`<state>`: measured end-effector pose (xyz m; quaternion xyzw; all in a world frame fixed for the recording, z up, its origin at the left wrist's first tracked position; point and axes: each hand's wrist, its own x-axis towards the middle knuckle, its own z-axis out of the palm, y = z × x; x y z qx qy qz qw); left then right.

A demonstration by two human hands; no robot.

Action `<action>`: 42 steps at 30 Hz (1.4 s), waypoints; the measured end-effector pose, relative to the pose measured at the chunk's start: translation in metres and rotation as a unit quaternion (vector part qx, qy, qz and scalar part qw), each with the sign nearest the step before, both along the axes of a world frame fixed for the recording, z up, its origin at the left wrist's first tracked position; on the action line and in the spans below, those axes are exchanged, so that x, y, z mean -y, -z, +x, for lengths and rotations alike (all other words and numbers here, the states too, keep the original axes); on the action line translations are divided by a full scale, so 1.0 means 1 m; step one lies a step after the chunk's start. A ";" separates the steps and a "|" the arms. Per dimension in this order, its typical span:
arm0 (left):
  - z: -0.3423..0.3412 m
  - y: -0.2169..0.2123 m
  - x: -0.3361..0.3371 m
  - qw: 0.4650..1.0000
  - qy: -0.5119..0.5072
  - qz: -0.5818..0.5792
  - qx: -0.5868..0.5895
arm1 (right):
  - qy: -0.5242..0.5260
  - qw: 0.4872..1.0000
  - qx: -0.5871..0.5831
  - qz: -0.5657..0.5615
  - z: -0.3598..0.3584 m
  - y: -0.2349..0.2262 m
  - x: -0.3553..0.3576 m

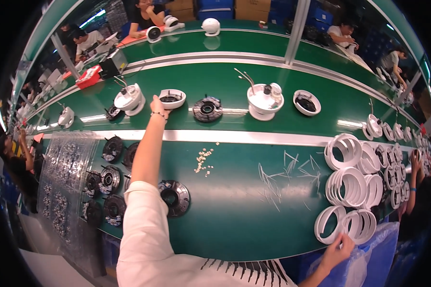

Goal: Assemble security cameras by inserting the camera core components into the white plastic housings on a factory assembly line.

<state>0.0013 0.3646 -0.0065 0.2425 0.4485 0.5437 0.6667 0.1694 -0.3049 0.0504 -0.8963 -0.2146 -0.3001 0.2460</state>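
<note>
Your left hand (158,106) reaches far out across the green workbench (234,215) to the moving belt beyond it. Its fingers touch the near left rim of a shallow round white plastic shell with a dark inside (172,98); whether they pinch that rim or only rest against it cannot be told from this angle. A beaded bracelet (158,114) sits on the wrist just behind the fingers. Just left of the fingers stands a white dome-shaped housing with thin wires (129,98). To their right, past the shell, lies a black round motor disc (207,109), and farther right a taller white round housing with wires sticking up (265,100).

Your right hand (339,248) is low at the near right edge of the bench. Its fingers are spread and curl over the edge of a white plastic ring (359,225), the nearest of a cluster of white plastic rings (345,184) that lies above the fingers. The grip looks loose, with fingertips on the ring's rim.

Between your two hands, on the bench, are a small scatter of pale little screws or pellets (203,160) and a scatter of thin white cable ties (282,174). Below your left forearm lies another black round disc (175,197), with more black discs (107,184) left of it beside clear plastic trays (62,177).
</note>
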 end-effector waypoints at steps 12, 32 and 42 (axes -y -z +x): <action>0.056 -0.077 0.126 0.543 0.184 0.429 -0.698 | -0.379 0.924 0.010 0.050 -0.063 -0.050 -0.099; 0.029 -0.101 0.225 0.916 0.353 0.166 -0.091 | -0.649 0.743 -0.115 -0.117 -0.082 -0.013 -0.152; -0.050 -0.082 0.311 0.896 0.340 -0.045 0.280 | -0.654 0.717 -0.138 -0.198 -0.095 0.001 -0.155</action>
